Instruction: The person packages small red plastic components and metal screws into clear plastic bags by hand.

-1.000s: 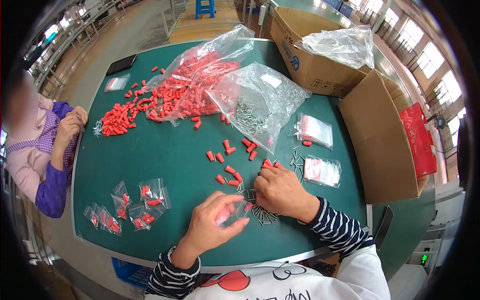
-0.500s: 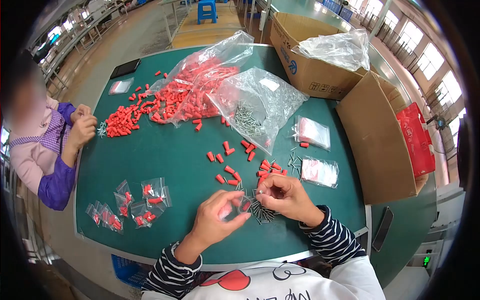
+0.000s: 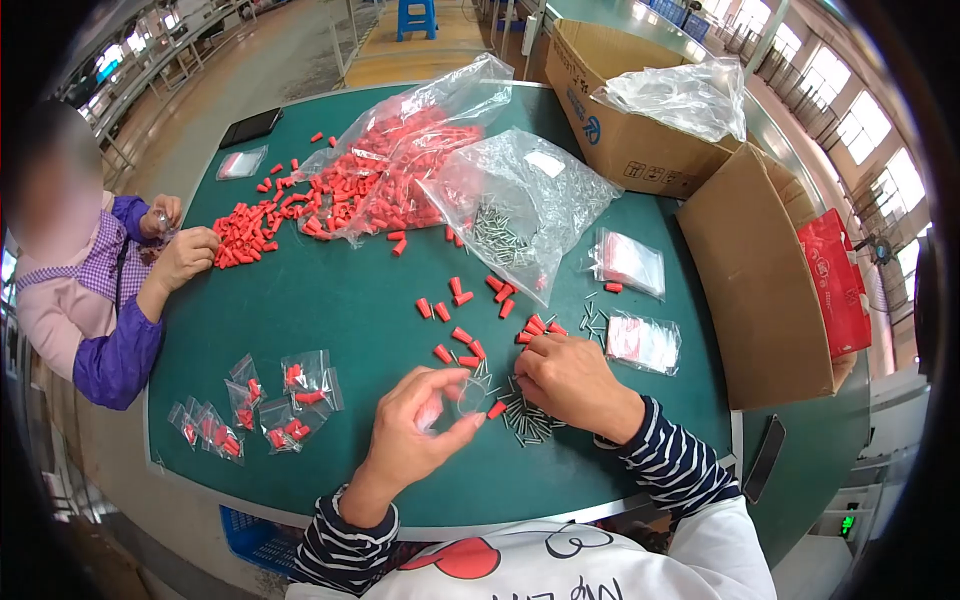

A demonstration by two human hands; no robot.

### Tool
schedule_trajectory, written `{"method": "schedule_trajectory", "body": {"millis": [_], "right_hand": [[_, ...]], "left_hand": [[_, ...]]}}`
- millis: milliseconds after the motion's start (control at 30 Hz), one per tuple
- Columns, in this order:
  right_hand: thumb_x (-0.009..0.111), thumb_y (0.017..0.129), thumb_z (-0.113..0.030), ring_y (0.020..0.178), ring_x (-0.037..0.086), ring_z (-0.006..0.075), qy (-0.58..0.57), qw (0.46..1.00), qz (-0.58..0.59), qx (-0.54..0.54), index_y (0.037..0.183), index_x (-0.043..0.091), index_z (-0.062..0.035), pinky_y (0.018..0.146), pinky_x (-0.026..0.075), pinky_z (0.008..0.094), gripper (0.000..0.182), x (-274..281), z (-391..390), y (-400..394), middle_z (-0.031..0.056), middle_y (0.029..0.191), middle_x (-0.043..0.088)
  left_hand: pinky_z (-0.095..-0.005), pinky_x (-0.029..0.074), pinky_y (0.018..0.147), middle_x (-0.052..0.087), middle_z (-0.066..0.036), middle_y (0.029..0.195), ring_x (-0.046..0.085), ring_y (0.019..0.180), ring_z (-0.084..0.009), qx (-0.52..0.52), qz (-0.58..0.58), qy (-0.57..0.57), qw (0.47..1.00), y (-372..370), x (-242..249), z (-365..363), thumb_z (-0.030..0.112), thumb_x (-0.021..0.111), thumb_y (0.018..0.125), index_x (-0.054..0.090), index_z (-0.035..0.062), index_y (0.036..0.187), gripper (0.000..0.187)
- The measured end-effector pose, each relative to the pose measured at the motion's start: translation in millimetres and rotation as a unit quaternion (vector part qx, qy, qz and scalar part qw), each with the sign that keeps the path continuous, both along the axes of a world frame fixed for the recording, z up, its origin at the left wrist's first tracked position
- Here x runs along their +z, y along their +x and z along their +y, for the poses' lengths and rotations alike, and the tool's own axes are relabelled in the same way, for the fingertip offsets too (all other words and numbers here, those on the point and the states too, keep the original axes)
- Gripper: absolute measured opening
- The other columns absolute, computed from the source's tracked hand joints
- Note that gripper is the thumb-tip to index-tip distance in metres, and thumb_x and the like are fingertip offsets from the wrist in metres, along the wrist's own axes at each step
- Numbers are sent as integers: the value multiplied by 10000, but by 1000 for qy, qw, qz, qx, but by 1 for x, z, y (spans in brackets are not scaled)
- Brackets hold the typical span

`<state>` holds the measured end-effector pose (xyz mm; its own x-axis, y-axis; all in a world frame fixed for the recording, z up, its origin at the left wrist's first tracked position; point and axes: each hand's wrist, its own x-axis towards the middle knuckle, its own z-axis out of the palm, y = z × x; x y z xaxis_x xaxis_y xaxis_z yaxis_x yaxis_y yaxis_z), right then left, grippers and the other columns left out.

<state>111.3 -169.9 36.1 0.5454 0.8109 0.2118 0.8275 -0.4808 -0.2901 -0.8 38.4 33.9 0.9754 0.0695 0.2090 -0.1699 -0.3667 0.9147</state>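
My left hand (image 3: 415, 425) holds a small clear plastic bag (image 3: 468, 396), its mouth spread in a loop between thumb and fingers. To its right, my right hand (image 3: 580, 385) is palm down with fingers bent together over the near pile. Its fingertips are mostly hidden, so what they pinch cannot be made out. A heap of metal screws (image 3: 525, 422) lies between and below the hands. One red cap (image 3: 497, 409) rests by the bag's mouth. More red caps (image 3: 530, 332) lie just beyond my right hand.
Filled small bags (image 3: 290, 432) lie at left. Farther back are a big bag of red caps (image 3: 385, 175) and a bag of screws (image 3: 500, 235). Flat bag stacks (image 3: 642, 342) and cardboard boxes (image 3: 750, 290) stand right. A co-worker's hand (image 3: 188, 255) reaches the far-left cap pile (image 3: 240, 235).
My right hand has moved away from the bag's mouth and turned palm down over the pile. My left hand shifted slightly left with the bag. The co-worker's hand moved toward the red caps.
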Motion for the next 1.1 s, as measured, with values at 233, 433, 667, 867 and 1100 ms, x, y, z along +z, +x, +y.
{"method": "schedule_trajectory", "body": {"millis": [233, 433, 667, 867, 1100], "right_hand": [[678, 724, -112, 734, 662, 263, 7, 996, 94, -10, 789, 639, -23, 617, 522, 375, 116, 2, 8, 2, 114, 835, 653], [709, 806, -57, 656, 571, 70, 240, 910, 337, -18, 866, 668, -14, 565, 447, 229, 85, 29, 17, -15, 18, 776, 605], [752, 830, -85, 681, 589, 96, 279, 909, 307, 45, 934, 703, -27, 565, 450, 231, 129, 22, 25, -24, 33, 795, 624], [746, 855, -91, 657, 579, 116, 277, 909, 301, -76, 983, 706, -14, 575, 465, 260, 155, 25, 19, -15, 55, 827, 635], [694, 832, -121, 752, 646, 343, 121, 985, 105, -60, 929, 681, -21, 636, 504, 448, 139, -7, 41, 10, 134, 842, 636]], "left_hand": [[-247, 450, 657, 611, -43, 886, 568, 767, -111, -3, -17, 6, 1000, 1, -6, -5, 38, 826, 702, 657, 28, 1141, 470], [-263, 476, 706, 617, -44, 888, 591, 779, -137, -1, -12, -10, 1000, 0, -11, -8, 42, 824, 700, 655, 23, 1120, 453], [-278, 483, 729, 608, -51, 874, 598, 798, -154, 14, -57, -29, 998, 3, -8, -8, 2, 803, 684, 653, 13, 1105, 447], [-274, 483, 713, 605, -56, 865, 596, 776, -150, 24, -37, -9, 999, 3, -8, -8, 27, 822, 696, 650, 12, 1106, 445], [-278, 485, 694, 603, -58, 857, 597, 770, -144, 27, -40, 11, 999, 3, -11, -6, 42, 832, 703, 648, 10, 1109, 447]]}}
